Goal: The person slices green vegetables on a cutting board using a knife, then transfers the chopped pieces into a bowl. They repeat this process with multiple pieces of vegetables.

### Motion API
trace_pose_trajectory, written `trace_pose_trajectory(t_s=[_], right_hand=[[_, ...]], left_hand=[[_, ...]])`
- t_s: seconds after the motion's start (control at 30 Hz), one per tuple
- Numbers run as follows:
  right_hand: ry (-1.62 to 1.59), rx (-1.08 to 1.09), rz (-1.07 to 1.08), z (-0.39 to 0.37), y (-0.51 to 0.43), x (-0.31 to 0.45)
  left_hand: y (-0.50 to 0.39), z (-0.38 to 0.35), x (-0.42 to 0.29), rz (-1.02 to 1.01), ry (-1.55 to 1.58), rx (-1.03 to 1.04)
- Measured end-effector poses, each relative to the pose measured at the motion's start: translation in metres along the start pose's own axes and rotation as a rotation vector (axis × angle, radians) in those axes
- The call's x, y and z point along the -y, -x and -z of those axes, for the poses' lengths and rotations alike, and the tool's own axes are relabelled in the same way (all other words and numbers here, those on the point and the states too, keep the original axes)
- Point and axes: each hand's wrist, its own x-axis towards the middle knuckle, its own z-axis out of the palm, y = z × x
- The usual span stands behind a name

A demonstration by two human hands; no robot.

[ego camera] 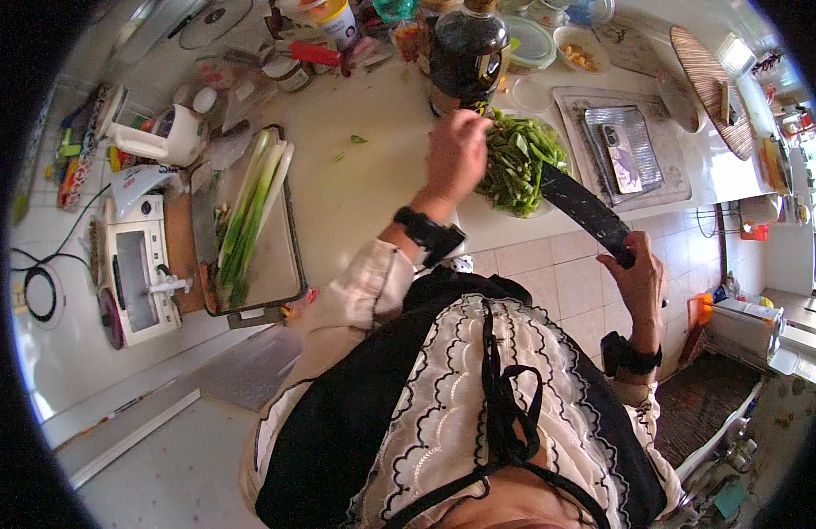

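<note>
My right hand (636,268) grips the handle end of a dark kitchen knife (583,205); its blade reaches to the edge of a heap of sliced green peppers (520,159). The heap fills a plate or shallow bowl mostly hidden beneath it. My left hand (455,155) is at the heap's left side, blurred, fingers bent; whether it pinches a piece is unclear. Just beyond stands a large dark glass bottle (469,56). Further left, long green onion stalks (256,205) lie on a dark-rimmed cutting board (279,264).
A phone (622,159) lies on a silvery tray (649,149) at the right. Beyond are a lidded glass container (530,43), a bowl of yellowish food (580,56) and jars. A toaster oven (140,271) stands far left. Small green scraps (358,139) dot the counter.
</note>
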Motion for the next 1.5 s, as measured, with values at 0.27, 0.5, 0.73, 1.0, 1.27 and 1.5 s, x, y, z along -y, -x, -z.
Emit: trace_pose_trajectory(t_s=[0.27,0.5,0.73,1.0,1.27,1.5], right_hand=[[-0.283,0.15,0.052,-0.029,0.004,0.054],[-0.383,0.183,0.005,-0.052,-0.001,0.08],[-0.5,0.17,0.014,-0.074,-0.006,0.089],[-0.547,0.241,0.035,-0.091,-0.008,0.096],[-0.602,0.31,0.062,-0.104,-0.019,0.106],[-0.98,0.674,-0.11,-0.131,-0.033,0.122]], left_hand=[[0.043,0.103,0.152,0.463,-0.595,0.138],[0.053,0.055,0.129,0.095,-0.071,0.258],[0.036,0.048,0.1,-0.049,0.178,0.501],[0.074,0.117,0.074,-0.188,0.269,0.804],[0.082,0.12,0.058,-0.41,0.029,0.758],[0.084,0.107,0.08,-0.117,-0.13,0.636]])
